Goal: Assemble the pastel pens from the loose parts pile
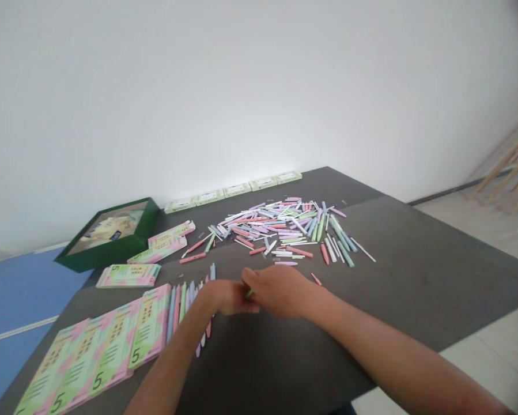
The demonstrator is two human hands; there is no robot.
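My left hand and my right hand meet above the dark table, fingers closed around one small item. Only a sliver of a green pen shows between them; the rest is hidden by my fingers. Under and beside my left wrist lies a row of pastel pens, partly covered by my forearm. Beyond my hands spreads a loose pile of pen barrels, tips and white refills in pink, green, blue and purple. A red pen tip lies alone near my right hand.
Pink and green pen boxes line the left front, with more boxes behind them. A green open carton stands at the left edge. Several flat pale boxes run along the white wall. A blue surface adjoins the table.
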